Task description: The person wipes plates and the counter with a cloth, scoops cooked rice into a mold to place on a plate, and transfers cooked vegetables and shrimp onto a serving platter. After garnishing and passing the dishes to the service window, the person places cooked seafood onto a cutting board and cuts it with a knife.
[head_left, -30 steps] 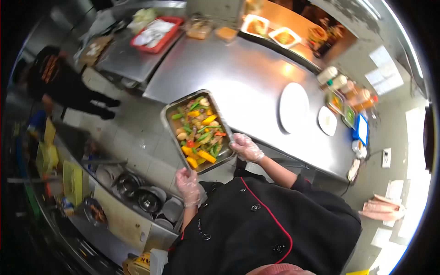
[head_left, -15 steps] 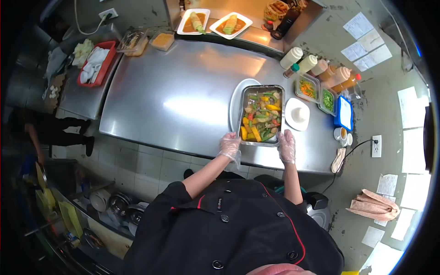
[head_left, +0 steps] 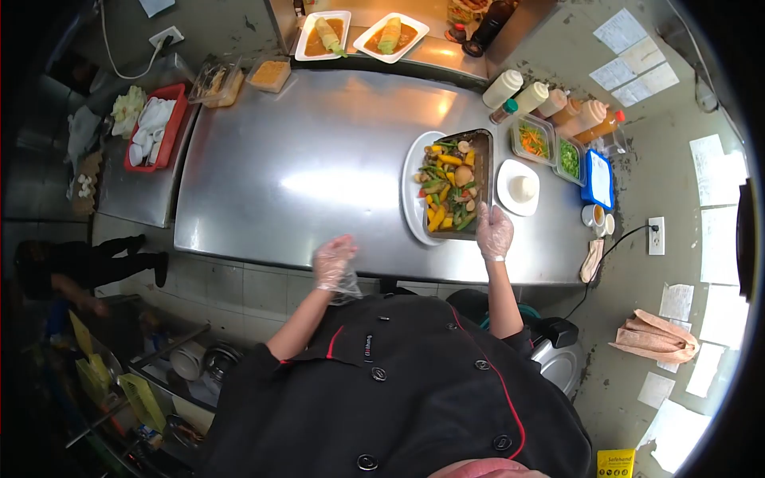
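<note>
With the right hand (head_left: 495, 233) alone gripping the tilted tray (head_left: 484, 163) and the left hand (head_left: 334, 263) loosely open and empty, vegetables (head_left: 450, 187) could slide past the plate (head_left: 411, 187)

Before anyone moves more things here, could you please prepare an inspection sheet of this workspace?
Surface: metal table, with bright glare near its middle.
Job's things: metal tray of cut vegetables, tilted over an oval white plate; whether they touch cannot be told.
Clutter: squeeze bottles and clear tubs at the right end; small white plate beside the tray.
Left hand: gloved, off the tray, holding nothing visible.
Right hand: gloved, gripping the tray's near right corner.
Cables: black cable from the right wall outlet; white cable at upper left.
Surroundings: another person at far left; papers on the wall.
</note>
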Demonstrator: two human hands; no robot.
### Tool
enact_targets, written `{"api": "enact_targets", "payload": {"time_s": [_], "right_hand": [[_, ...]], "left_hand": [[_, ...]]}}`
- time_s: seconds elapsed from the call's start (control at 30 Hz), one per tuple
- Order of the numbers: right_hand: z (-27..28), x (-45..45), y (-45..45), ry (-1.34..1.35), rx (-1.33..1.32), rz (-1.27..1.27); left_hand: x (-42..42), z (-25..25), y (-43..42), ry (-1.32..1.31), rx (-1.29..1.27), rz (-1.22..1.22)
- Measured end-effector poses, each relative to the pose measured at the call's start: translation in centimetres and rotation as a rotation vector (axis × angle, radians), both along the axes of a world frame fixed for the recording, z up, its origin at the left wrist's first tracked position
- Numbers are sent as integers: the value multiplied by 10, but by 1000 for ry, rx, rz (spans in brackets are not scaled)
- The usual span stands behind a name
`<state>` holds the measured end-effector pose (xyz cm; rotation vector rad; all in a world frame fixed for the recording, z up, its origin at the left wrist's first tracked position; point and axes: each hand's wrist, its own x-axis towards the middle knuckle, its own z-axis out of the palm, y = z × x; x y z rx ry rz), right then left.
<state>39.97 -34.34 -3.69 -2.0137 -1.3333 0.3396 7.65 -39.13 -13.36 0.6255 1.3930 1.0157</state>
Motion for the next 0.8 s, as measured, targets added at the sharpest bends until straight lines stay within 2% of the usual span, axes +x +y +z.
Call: {"api": "enact_targets", "payload": {"time_s": [0.1, 0.2, 0.3, 0.47, 0.57, 0.73, 0.8], "right_hand": [[4, -15, -4, -55, -34, -35], [19, -30, 1, -185, -61, -17], [19, -44, -7, -246, -70, -11], [43, -53, -4, -261, -30, 22], [37, -61, -5, -436, 4, 79], [20, -43, 7, -463, 25, 68], [25, -47, 8, -492, 12, 84]], "left_hand": [[-57, -15, -9, -56, 87, 178], [-98, -23, -6, 83, 41, 214], [-119, -30, -16, 29, 56, 281], [-119, -29, -14, 91, 73, 228], [-114, -25, -10, 92, 52, 198], [-116, -32, 0, 125, 149, 125], [-108, -21, 4, 130, 213, 104]]}}
